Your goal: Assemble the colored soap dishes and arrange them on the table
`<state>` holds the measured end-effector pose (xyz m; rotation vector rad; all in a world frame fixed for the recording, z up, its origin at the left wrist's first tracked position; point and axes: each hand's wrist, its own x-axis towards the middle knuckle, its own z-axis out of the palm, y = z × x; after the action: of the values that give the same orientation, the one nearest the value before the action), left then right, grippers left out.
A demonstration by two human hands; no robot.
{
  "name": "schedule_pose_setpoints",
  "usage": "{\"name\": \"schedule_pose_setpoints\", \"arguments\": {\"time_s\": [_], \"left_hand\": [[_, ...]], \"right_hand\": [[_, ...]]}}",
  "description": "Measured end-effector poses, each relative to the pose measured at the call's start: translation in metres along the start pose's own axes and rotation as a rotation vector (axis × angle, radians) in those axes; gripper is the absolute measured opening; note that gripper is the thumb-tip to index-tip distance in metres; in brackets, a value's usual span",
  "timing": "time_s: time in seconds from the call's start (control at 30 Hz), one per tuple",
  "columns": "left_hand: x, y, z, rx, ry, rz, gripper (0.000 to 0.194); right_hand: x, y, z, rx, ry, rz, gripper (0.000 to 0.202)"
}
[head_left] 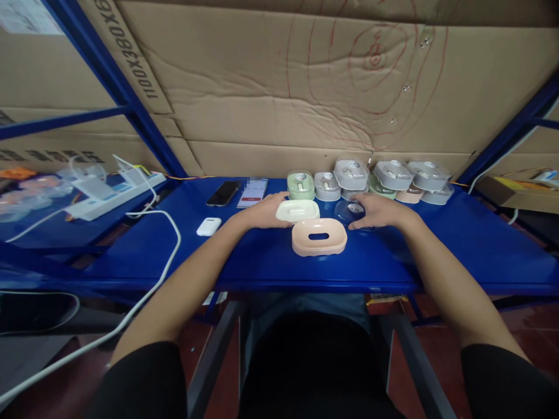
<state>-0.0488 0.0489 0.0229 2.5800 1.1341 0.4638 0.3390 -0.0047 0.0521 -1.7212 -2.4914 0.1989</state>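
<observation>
My left hand (271,212) is curled around the left end of a cream oval soap dish tray (299,210), thumb and fingers on its rim. On the other side, my right hand (377,210) grips the right end of a clear lid (346,213) with a round label, low over the table. Between my hands and nearer to me sits a pink soap dish base (318,249) with an oval slot in its floor. It is close to the cream tray's front edge, and neither hand touches it.
Several lidded soap dishes (328,186) in green, grey and pink stand along the cardboard wall (262,116), some stacked. Left on the blue table (262,265) are two phones (222,193) and a white earbud case (208,226). A white cable (172,256) hangs by the power strip (116,196).
</observation>
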Motion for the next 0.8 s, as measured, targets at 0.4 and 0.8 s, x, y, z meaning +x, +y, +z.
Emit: {"name": "schedule_pose_setpoints", "arguments": {"time_s": [0.4, 0.8], "left_hand": [[-0.003, 0.014, -0.003, 0.004, -0.037, 0.004, 0.091], [-0.003, 0.018, -0.004, 0.014, -0.061, -0.014, 0.095]], "right_hand": [[-0.012, -0.082, 0.030, 0.206, 0.310, -0.558, 0.082], [-0.012, -0.095, 0.038, 0.163, 0.210, -0.518, 0.082]]}}
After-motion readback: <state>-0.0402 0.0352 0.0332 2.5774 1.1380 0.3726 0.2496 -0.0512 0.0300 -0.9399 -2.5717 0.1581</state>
